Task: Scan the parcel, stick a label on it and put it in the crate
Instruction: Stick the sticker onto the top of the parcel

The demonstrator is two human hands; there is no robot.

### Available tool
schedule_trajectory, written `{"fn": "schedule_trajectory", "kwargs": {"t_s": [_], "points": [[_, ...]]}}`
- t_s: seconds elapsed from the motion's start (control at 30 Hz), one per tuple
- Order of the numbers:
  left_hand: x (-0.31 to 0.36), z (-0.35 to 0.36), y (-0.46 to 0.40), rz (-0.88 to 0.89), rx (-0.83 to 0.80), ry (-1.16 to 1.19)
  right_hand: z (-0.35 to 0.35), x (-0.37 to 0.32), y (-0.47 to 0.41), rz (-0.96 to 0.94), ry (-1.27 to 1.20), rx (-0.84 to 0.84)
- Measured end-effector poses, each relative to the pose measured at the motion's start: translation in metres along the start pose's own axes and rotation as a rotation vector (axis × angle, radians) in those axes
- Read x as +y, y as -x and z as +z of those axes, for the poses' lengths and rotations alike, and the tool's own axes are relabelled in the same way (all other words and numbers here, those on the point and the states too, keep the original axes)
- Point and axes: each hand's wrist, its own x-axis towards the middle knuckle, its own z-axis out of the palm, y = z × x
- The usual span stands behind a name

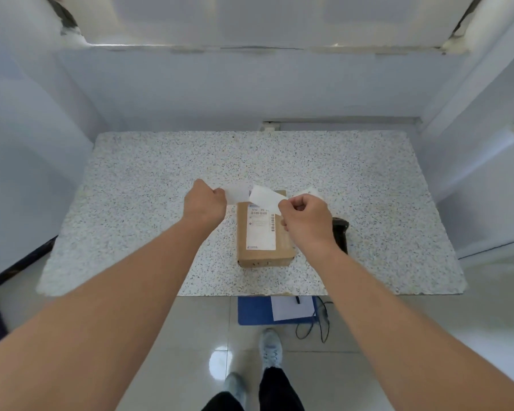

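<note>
A brown cardboard parcel (263,250) with a white printed shipping label lies flat on the speckled table (131,203). Above its far end, my left hand (204,203) pinches one white strip, the backing paper (238,194). My right hand (306,221) pinches a white label (264,197) that is tilted and partly peeled away from the backing. A black scanner (340,232) rests on the table just right of the parcel, partly hidden behind my right wrist. No crate is clearly in view.
More white label paper (307,191) lies behind my right hand. Below the table's near edge, a blue mat (254,311) with a white sheet and a black cable lies on the tiled floor. White walls enclose the table on three sides.
</note>
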Motion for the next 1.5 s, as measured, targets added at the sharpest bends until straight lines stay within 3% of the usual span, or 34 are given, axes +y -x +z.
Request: {"fn": "schedule_trajectory", "kwargs": {"t_s": [0.17,0.33,0.47,0.57,0.7,0.77,1.0,1.37,1.5], "points": [[-0.023,0.021,-0.025,-0.104,0.08,-0.04,0.005,0.018,-0.033,0.022,0.029,0.01],[-0.047,0.035,-0.047,-0.123,0.06,-0.092,0.012,0.029,-0.055,0.053,0.025,0.051],[-0.057,0.036,-0.058,-0.082,0.039,-0.139,0.021,0.033,-0.061,0.064,0.028,0.114],[-0.046,0.035,-0.056,0.048,0.007,-0.066,0.028,0.036,-0.06,0.072,0.057,0.142],[-0.012,0.035,-0.044,0.211,-0.279,0.092,0.039,0.036,-0.059,0.084,0.056,0.141],[0.001,0.038,-0.037,0.299,-0.416,0.046,0.042,0.032,-0.059,0.077,0.053,0.133],[0.019,0.042,-0.033,0.389,-0.567,0.056,0.042,0.02,-0.062,0.094,0.075,0.086],[0.023,0.041,-0.037,0.338,-0.48,0.014,0.042,0.02,-0.068,0.094,0.005,0.015],[0.024,0.045,-0.041,0.243,-0.42,0.069,0.039,0.024,-0.072,0.056,0.024,0.02]]}}
